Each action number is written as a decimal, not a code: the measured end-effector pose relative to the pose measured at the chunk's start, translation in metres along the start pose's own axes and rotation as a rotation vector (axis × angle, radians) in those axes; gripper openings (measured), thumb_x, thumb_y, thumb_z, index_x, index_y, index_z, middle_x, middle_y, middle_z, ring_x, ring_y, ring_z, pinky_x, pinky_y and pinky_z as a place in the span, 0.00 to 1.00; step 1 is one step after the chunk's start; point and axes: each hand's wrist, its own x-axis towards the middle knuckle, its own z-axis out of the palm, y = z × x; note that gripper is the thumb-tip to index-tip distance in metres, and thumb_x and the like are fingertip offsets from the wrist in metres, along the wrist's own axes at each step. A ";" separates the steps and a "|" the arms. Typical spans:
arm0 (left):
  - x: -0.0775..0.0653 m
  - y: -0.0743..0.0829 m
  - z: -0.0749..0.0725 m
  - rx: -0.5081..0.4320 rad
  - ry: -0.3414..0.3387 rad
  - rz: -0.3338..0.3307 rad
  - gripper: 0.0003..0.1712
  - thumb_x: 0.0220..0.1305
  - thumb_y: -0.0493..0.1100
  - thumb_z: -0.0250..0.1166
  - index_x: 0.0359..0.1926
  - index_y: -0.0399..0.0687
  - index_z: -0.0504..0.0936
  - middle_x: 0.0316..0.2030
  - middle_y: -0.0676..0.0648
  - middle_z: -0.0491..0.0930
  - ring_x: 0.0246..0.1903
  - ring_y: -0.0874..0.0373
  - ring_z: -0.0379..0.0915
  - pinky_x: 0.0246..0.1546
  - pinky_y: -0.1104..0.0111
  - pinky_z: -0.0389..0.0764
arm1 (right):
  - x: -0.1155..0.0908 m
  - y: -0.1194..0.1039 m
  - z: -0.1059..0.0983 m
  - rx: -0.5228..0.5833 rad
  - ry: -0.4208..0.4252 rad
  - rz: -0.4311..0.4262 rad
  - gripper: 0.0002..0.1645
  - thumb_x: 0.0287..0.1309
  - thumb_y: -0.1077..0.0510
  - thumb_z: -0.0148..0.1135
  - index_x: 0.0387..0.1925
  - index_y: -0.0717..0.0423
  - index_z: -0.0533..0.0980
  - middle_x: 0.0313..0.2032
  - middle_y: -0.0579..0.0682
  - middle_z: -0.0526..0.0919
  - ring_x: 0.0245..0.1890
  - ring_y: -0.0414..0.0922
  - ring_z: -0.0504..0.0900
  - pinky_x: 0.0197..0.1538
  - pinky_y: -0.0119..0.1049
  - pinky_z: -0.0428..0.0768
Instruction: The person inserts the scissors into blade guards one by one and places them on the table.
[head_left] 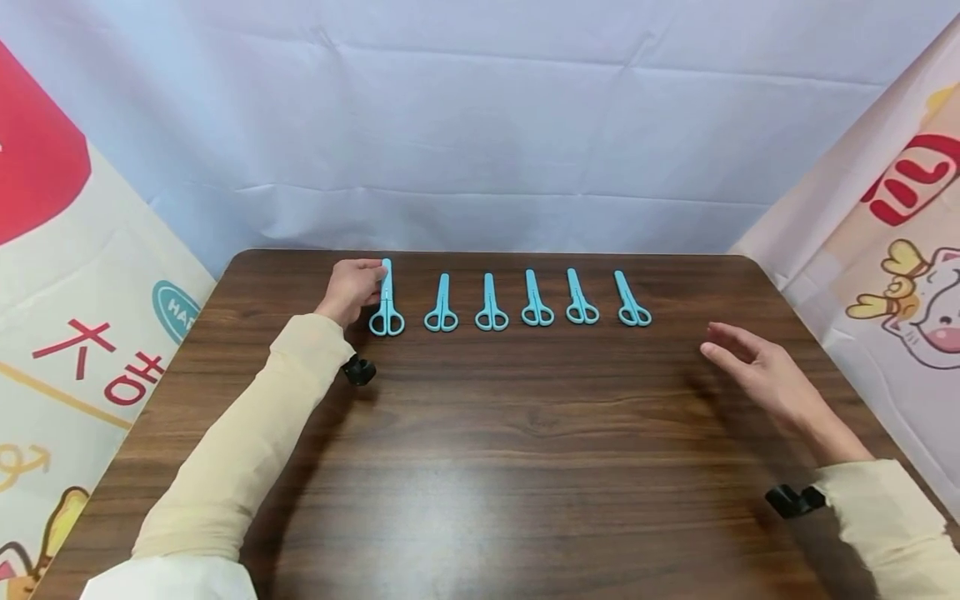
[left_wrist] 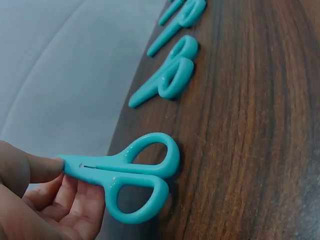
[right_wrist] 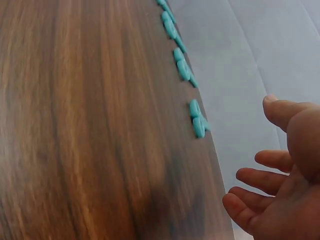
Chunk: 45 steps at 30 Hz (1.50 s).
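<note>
Several turquoise scissors lie in a row along the far part of the table, blades pointing away. At the row's left end my left hand pinches the blade end of one pair of scissors between thumb and fingers. In the left wrist view, the thumb presses on top of these scissors with fingers underneath, and their handle loops face right. My right hand hovers over the table's right side, fingers loosely bent and holding nothing. Nearest to it are the rightmost scissors, some way to its left.
Between the two end pairs lie other scissors, spaced apart. The dark wooden table ends at a pale cloth backdrop. Printed cloths hang at the left and right.
</note>
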 end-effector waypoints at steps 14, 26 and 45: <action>0.011 -0.010 0.002 0.174 0.070 0.012 0.25 0.81 0.41 0.52 0.72 0.36 0.70 0.67 0.34 0.71 0.60 0.44 0.71 0.60 0.57 0.77 | 0.009 0.003 0.002 -0.156 -0.068 -0.027 0.40 0.77 0.42 0.56 0.76 0.65 0.62 0.67 0.75 0.68 0.54 0.70 0.79 0.46 0.60 0.82; 0.009 -0.007 0.004 0.332 0.043 0.021 0.26 0.80 0.44 0.55 0.71 0.35 0.72 0.68 0.35 0.71 0.63 0.42 0.69 0.58 0.55 0.76 | 0.021 0.008 0.008 -0.258 -0.051 -0.059 0.40 0.75 0.42 0.58 0.74 0.65 0.64 0.64 0.77 0.72 0.45 0.64 0.81 0.45 0.62 0.78; -0.034 -0.012 -0.066 0.700 0.055 0.268 0.34 0.82 0.52 0.51 0.77 0.36 0.60 0.74 0.33 0.62 0.74 0.34 0.54 0.71 0.41 0.61 | 0.054 0.011 0.008 -0.308 -0.114 -0.132 0.51 0.73 0.40 0.60 0.77 0.72 0.53 0.74 0.78 0.52 0.74 0.76 0.49 0.67 0.76 0.54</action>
